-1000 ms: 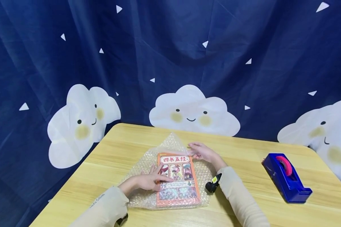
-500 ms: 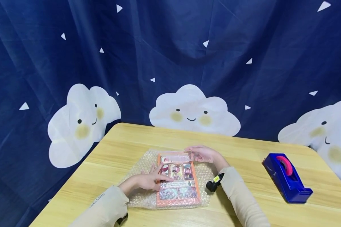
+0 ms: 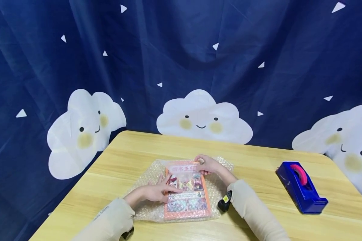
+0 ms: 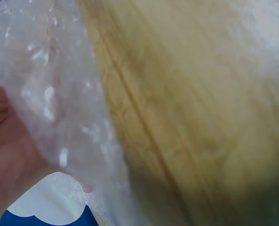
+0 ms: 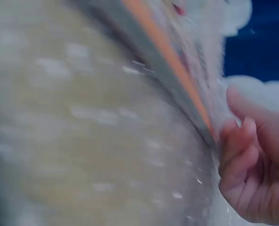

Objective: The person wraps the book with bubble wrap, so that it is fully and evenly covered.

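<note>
You held a bright orange book [image 3: 187, 195] in place on a sheet of bubble wrap [image 3: 147, 177] at the near part of a pale wooden table [image 3: 253, 164], the wrapping apparently only partly done. Your left hand [image 3: 157, 191] rested on the cover's left side, its fingers spread wide, while your right hand [image 3: 209, 164] pinched the wrap between curled fingers and thumb at the book's far right corner. The far end of the sheet lay folded over the title, clouding the lettering, and that fold looked like the main step achieved. The lower panels of the cover showed more plainly, and loose wrap spread out on both sides of the book, so the side folds appeared to remain. No tape could be made out on the parcel; the blue dispenser [image 3: 300, 190], with its pink roll [image 3: 303, 176], stood well apart to your right, touched by neither hand, which suggested that sealing, too, was left to do. Behind the table hung a navy curtain [image 3: 181, 57] printed with smiling clouds.
</note>
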`<state>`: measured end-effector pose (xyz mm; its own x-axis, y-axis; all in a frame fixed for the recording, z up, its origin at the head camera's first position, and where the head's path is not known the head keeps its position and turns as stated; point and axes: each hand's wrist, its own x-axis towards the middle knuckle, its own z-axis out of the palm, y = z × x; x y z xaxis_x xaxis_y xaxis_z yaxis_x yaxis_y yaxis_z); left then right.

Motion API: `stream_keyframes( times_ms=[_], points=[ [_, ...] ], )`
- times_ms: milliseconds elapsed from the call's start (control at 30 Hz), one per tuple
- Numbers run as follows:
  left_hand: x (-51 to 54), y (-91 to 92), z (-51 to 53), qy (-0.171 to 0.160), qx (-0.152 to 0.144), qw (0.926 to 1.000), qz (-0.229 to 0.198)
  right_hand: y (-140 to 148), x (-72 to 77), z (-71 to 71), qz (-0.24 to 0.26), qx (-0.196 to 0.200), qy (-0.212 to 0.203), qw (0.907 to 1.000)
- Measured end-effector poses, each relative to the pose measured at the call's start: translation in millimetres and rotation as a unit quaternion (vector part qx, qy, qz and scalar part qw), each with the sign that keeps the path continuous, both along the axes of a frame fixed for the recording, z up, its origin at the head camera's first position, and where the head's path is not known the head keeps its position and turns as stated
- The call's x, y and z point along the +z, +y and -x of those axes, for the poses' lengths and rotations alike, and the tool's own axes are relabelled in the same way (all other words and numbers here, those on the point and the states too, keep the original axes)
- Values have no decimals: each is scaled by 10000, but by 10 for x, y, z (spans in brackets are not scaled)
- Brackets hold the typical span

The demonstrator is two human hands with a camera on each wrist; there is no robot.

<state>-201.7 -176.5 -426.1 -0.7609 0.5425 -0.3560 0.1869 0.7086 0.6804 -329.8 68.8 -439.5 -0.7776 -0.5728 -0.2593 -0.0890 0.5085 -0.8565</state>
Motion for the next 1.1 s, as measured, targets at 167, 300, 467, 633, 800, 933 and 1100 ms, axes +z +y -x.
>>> stream_keyframes(
  times_ms=[167, 300, 467, 633, 800, 933, 1100],
  points=[
    [-16, 1, 4, -169, 121, 9995, -241, -50, -1, -88, -479, -236, 563, 9970],
    [-6, 3, 1, -227, 108, 9991, -339, -9, -3, -98, -461, -83, 522, 9975],
    [10, -1, -10, -292, 103, 9988, -371, 82, -4, -69, 133, 534, 114, 9984],
    [14, 3, -14, -348, 148, 9985, -388, 147, -51, -12, 548, 963, -154, 9937],
    [0, 3, -13, -263, 108, 9992, -294, 177, -103, -2, 619, 989, -318, 9927],
    [8, 27, -4, 165, 61, 9998, -21, 172, -107, -6, 517, 801, -266, 9951],
    [19, 89, -6, 1151, 4, 9923, 446, 158, -89, -6, 315, 767, -103, 9965]
  ],
)
